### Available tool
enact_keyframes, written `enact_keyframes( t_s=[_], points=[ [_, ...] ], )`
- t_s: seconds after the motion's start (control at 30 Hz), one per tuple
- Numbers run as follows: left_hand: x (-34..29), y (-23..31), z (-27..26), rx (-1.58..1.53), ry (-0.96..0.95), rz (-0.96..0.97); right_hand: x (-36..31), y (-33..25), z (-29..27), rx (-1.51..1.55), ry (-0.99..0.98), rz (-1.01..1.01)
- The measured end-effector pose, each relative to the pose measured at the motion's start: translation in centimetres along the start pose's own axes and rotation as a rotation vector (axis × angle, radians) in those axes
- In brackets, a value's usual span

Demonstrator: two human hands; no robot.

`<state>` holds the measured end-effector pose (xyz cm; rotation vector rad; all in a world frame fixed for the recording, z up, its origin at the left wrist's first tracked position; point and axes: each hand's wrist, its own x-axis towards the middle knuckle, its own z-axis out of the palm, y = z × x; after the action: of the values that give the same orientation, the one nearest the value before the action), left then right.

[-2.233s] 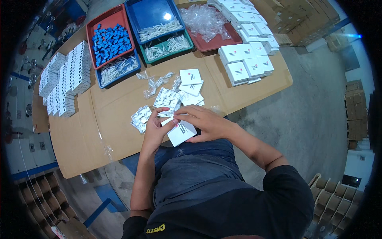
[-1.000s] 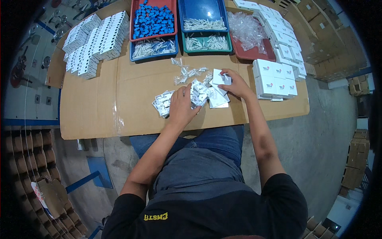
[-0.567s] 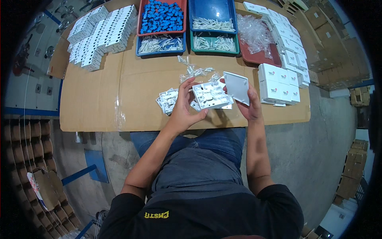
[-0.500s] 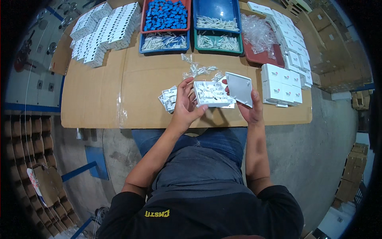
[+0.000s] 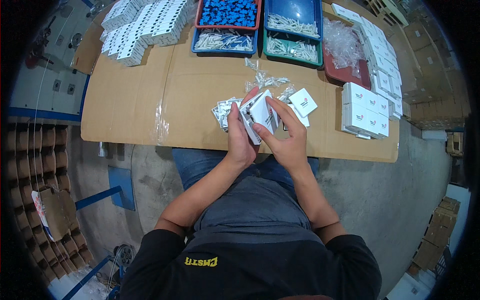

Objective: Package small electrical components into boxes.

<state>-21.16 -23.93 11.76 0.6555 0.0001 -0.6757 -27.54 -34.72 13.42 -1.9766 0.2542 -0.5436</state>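
Above the table's near edge, my left hand (image 5: pixel 241 142) grips a white square plastic case base (image 5: pixel 248 131) from its left side. My right hand (image 5: pixel 291 137) presses a white plastic cover (image 5: pixel 261 111) with small print against that base, the two tilted together. Fingers hide most of the joint, so I cannot tell whether it is fully closed. Left of my hands lies a small pile of printed white sheets (image 5: pixel 223 113). Another white square cover (image 5: pixel 303 102) rests to the right. Clear little bags of white parts (image 5: pixel 265 81) lie just beyond.
At the back stand a red tray of blue pieces (image 5: pixel 201 20), blue and green trays (image 5: pixel 268 56) of white pieces, and a dark red tray (image 5: pixel 345 77) with clear bags. White boxes are stacked at back left (image 5: pixel 131 55) and right (image 5: pixel 365 111). Cardboard (image 5: pixel 125 120) covers the table.
The cover has moved left from beside the base to against it, carried by my right hand. The base has turned from lying face up to tilted. The whole view has shifted slightly.
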Motion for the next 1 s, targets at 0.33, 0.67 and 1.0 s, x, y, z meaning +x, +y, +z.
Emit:
enact_keyframes(
  t_s=[0.33,0.67,1.0],
  points=[
    [0.1,0.4,0.2,0.071,-0.027,0.044,-0.2,-0.5,0.8,-0.085,-0.007,-0.057],
    [-0.6,1.8,-0.7,0.224,-0.091,0.089,0.5,-0.2,-0.2,0.048,-0.181,-0.154],
    [-0.4,1.4,-0.7,0.206,-0.040,0.102,1.4,-1.4,-0.7,-0.069,-0.077,-0.138]
  ],
)
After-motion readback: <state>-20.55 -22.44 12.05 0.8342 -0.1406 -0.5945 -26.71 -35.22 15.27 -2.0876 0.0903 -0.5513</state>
